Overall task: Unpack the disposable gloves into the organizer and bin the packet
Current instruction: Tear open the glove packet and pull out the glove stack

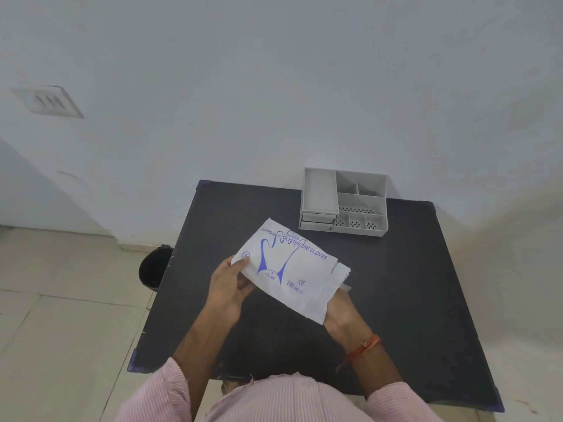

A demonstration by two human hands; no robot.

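Note:
A white packet (292,266) with blue print reading "disposable polyethylene gloves" is held flat above the black table (411,300). My left hand (228,287) grips its left edge, thumb on top. My right hand (338,312) holds the packet's right end from underneath and is mostly hidden by it; an orange thread band circles that wrist. A grey organizer (344,202) with several open compartments and small drawers stands at the table's far edge against the wall, apart from the packet. A black bin (154,268) stands on the floor left of the table.
The white wall rises right behind the table, with a switch plate (48,100) at the left. Beige floor tiles (61,315) lie to the left of the table.

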